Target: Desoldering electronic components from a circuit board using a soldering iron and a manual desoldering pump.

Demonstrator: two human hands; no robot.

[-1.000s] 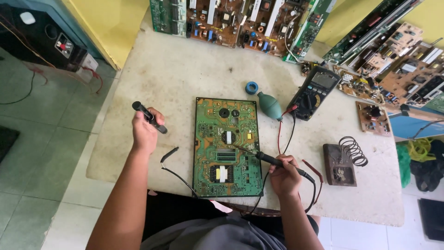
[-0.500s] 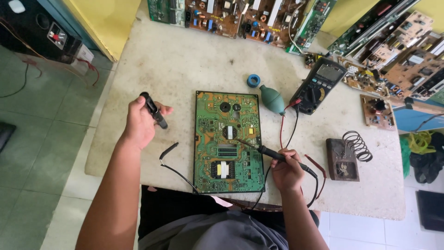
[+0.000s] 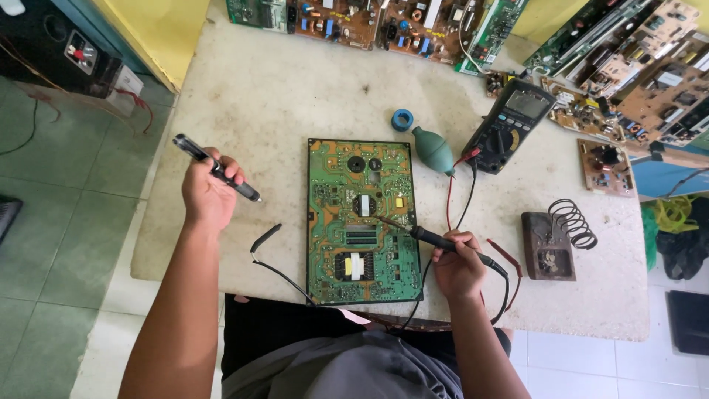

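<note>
A green circuit board (image 3: pixel 362 214) lies flat on the stone table (image 3: pixel 295 96) in front of me. My right hand (image 3: pixel 458 270) grips a black soldering iron (image 3: pixel 432 238) whose thin tip rests on the board's right part. My left hand (image 3: pixel 208 193) is raised left of the board and holds a black pen-shaped tool (image 3: pixel 214 168), tip pointing right and down. A black probe with its wire (image 3: pixel 266 238) lies on the table between my left hand and the board.
A black multimeter (image 3: pixel 509 125) with red and black leads, a green rubber blower bulb (image 3: pixel 432 149) and a blue ring (image 3: pixel 402 119) sit behind the board. A soldering stand with a coil (image 3: pixel 557 236) is at right. Several circuit boards (image 3: pixel 384 18) line the far edge.
My left hand with the pen-shaped tool has shifted a little and tilted the tool flatter. My right hand keeps the iron on the board.
</note>
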